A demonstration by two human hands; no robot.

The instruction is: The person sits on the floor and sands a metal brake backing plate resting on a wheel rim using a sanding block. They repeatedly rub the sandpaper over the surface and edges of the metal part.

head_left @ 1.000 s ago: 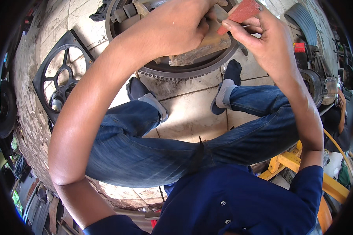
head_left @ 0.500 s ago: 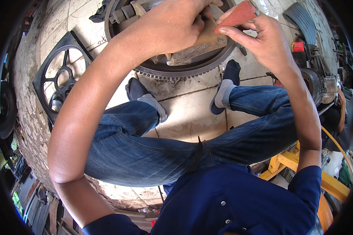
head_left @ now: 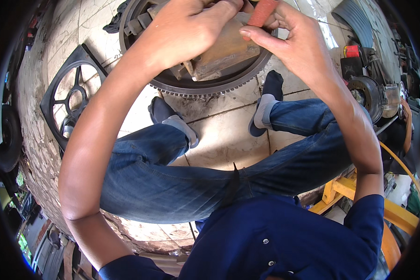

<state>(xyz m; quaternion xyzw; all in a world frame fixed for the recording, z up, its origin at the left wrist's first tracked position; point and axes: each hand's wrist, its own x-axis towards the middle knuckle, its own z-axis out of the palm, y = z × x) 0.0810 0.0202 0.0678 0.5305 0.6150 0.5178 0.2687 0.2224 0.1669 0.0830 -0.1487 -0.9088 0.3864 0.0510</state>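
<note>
A: What's in the right hand [head_left: 295, 41]?
B: A rolled red sheet [head_left: 262, 13], upper middle of the frame, pinched between thumb and fingers.
A: And the left hand [head_left: 191, 35]?
B: Fingers curled near the top edge; I can't tell whether they grip anything.
A: How will the sheet handle?
B: Light, bendable, probably gritty, not slippery; pinch it along the roll.
A: Beyond?
B: A rusty block [head_left: 228, 53], likely heavy, within a toothed ring's [head_left: 205, 88] outline.
</note>
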